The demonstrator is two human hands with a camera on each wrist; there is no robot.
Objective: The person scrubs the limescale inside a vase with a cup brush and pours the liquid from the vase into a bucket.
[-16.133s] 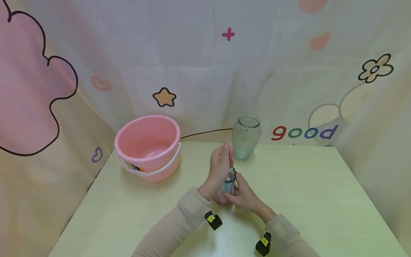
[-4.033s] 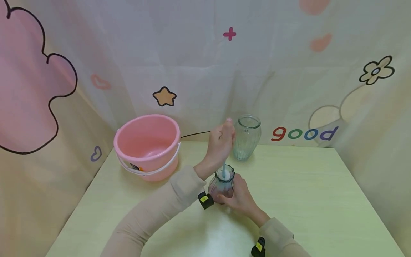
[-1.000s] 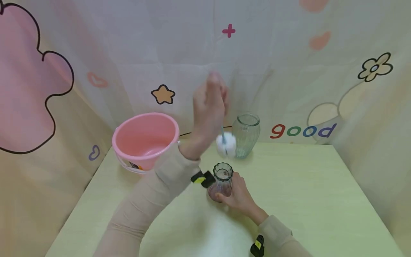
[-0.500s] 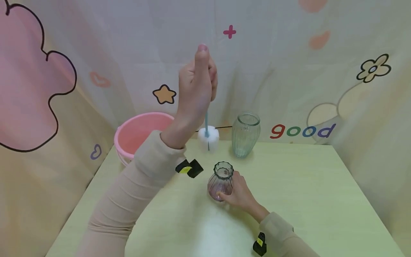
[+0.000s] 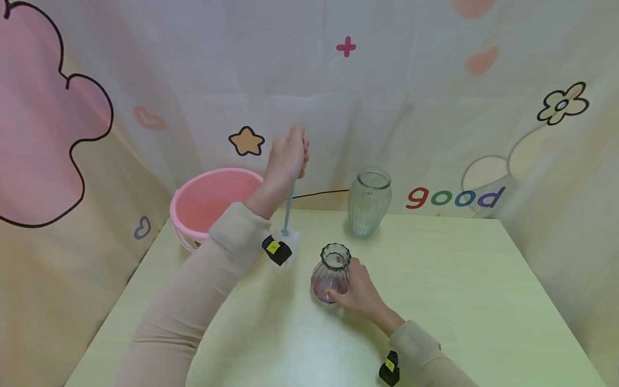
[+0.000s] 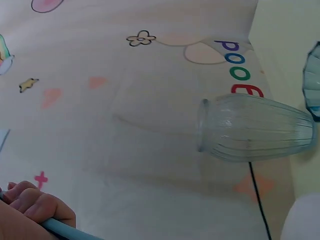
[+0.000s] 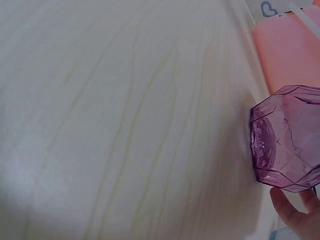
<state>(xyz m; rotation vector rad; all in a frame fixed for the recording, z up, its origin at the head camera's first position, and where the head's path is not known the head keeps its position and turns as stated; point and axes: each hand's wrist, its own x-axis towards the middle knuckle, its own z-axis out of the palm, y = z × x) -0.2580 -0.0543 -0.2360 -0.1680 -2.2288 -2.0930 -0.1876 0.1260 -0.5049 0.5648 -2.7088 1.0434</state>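
Note:
My left hand grips the blue handle of a sponge bottle brush, which points downward just right of the pink bucket. Its white sponge head is partly hidden behind the wrist camera, so whether it touches the table cannot be told. In the left wrist view, curled fingers wrap the blue handle. A small fluted glass vase, purple at its base and dark at its scalloped rim, is upright near the table's middle. My right hand holds it from the right, thumb in front.
A pink bucket with a white handle stands at the left, partly covered by my left arm. Behind the small vase, a taller clear greenish glass vase stands at the table's back edge. A printed curtain hangs behind the table.
The brush was inside the small vase 4 s ago; it has since come out, swung left beside the bucket and, in the last half second, dropped lower. My right hand keeps holding the vase.

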